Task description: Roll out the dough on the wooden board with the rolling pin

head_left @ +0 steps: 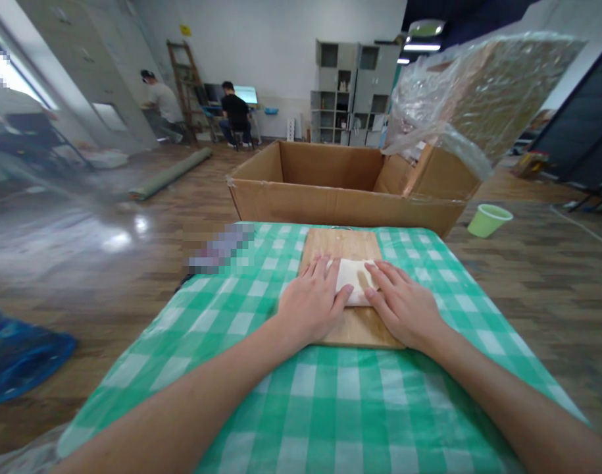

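A wooden cutting board [362, 327] lies lengthwise on the table. Across its middle is a flat, white, folded-looking piece [352, 283] with a tan patch; whether it is cloth or dough I cannot tell. My left hand [314, 296] rests flat on the piece's left part, fingers stretched forward and thumb pointing inward. On the right end lies my right hand [404, 303], its fingers extended and angled toward the middle. Both hands press from above without gripping, and they cover the two ends of the piece.
A green-and-white checked cloth [301, 408] covers the table. Beyond its far edge stands a large open cardboard box [330, 204] with plastic wrap [518, 92]. A light green bucket [489, 220] is on the floor at right. Two people sit working near the back wall.
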Tool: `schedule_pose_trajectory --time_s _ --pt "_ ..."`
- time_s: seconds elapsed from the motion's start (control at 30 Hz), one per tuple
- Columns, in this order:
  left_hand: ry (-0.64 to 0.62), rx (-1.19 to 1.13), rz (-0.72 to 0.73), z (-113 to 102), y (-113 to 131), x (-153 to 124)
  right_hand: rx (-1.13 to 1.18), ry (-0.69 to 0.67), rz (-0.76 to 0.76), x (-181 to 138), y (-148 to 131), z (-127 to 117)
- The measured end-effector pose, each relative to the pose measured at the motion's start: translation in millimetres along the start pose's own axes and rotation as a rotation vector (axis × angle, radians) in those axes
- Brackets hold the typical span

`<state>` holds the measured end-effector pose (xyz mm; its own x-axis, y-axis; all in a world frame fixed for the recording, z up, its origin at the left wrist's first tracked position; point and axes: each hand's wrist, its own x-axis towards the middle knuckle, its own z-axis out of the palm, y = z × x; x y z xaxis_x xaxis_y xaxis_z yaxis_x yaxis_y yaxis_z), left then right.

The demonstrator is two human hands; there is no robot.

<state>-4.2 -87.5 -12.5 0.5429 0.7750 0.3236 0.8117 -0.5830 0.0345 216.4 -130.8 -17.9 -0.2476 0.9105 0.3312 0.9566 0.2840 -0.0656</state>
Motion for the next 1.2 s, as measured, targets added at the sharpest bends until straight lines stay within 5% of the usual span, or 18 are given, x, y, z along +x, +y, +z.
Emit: schedule_pose_trajectory --time_s 0.63,1.0,1.2 --pt "0.008 0.026 0.006 4.3 3.0 -0.9 0.005 -0.009 0.027 -1.3 -3.8 -0.2" --pt "-0.165 -0.008 0.101 -15.8 0.0 10.7 -0.007 -0.057 -0.08 3.0 8.2 5.7" --pt "-0.039 -0.049 0.129 0.2 -10.7 20.4 -0.015 0.0 -0.067 14.0 10.1 -1.1"
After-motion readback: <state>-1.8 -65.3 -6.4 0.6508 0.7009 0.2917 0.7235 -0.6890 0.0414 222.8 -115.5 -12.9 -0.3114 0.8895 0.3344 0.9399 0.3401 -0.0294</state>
